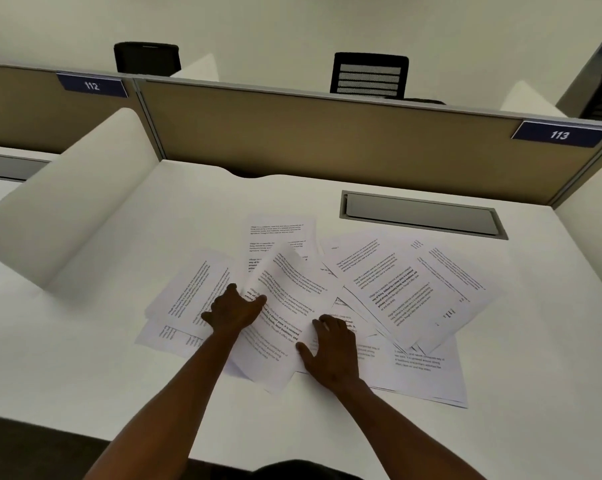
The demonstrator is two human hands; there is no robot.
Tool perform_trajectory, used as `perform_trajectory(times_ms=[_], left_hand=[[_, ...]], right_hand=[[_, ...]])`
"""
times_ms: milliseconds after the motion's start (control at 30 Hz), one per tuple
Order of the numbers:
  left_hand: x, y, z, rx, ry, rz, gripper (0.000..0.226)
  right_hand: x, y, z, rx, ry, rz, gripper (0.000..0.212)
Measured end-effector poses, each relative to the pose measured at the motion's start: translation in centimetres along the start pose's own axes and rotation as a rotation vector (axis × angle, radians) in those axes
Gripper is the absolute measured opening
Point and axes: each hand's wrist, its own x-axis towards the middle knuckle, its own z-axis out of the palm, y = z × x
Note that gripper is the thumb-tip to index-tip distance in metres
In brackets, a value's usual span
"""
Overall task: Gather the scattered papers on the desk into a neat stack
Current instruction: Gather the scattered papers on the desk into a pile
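Papers [389, 289] fan out unstacked on white desk [119, 341], mostly beyond and right of both hands. Left hand [232, 311] pinches lifted edge of centre sheet [285, 306]. Right hand [332, 351] presses flat, fingers spread, on that sheet's near corner.

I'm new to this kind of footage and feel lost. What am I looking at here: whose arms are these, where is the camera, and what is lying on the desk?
There is no machine: a person works with bare hands, and one wide-angle camera on their head looks forward and down. The left hand pinches the raised edge of a curled white printed sheet. The right hand lies flat, fingers spread, on the scattered white printed papers, which overlap at many angles on the white desk. Behind them sit a grey recessed cable tray, a tan partition with a blue "113" sign, and black chairs.
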Motion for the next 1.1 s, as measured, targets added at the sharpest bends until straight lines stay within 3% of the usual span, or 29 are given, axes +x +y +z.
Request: perform_trajectory(times_ms=[100, 200, 300, 433, 533, 633, 833, 933, 1100], left_hand=[[0.1, -0.2, -1.2, -0.31, -0.147, 0.043, 0.055], [0.2, -1.1, -2.0, -0.451, -0.305, 0.063, 0.043], [0.3, -2.8, -1.6, -0.678, -0.285, -0.008, 0.032], [-0.4, -4.5, -0.1, -0.987, -0.199, -0.189, 0.037], [-0.9, -4.9, 1.3, -0.933, -0.092, -0.21, 0.04], [-2.1, -4.6, 2.2, -0.85, -0.011, -0.154, 0.045], [-4.5, -3.5, 2.4, -0.665, 0.058, 0.053, 0.105], [-4.9, -2.9, 2.9, -0.637, 0.004, 0.198, 0.083], [-5.1, -1.6, 4.0, -0.727, -0.015, 0.108, 0.027]], right_hand=[[0.1, 0.4, -0.1, 0.078, -0.019, 0.026, 0.064], [1.0, 1.6, -1.6, 0.211, 0.098, 0.103, 0.055], [2.8, 4.4, -4.1, 0.148, 0.211, 0.243, 0.058], [4.4, 8.2, -6.3, -0.019, -0.014, 0.344, 0.07], [4.4, 9.0, -6.1, -0.16, -0.11, 0.281, 0.061], [4.6, 9.2, -6.5, -0.265, -0.072, 0.152, 0.05], [5.6, 8.7, -7.9, -0.347, 0.029, -0.033, 0.028], [6.0, 6.8, -8.3, -0.086, 0.112, -0.039, 0.024], [3.6, -0.1, -6.0, 0.229, 0.134, 0.009, 0.022]])
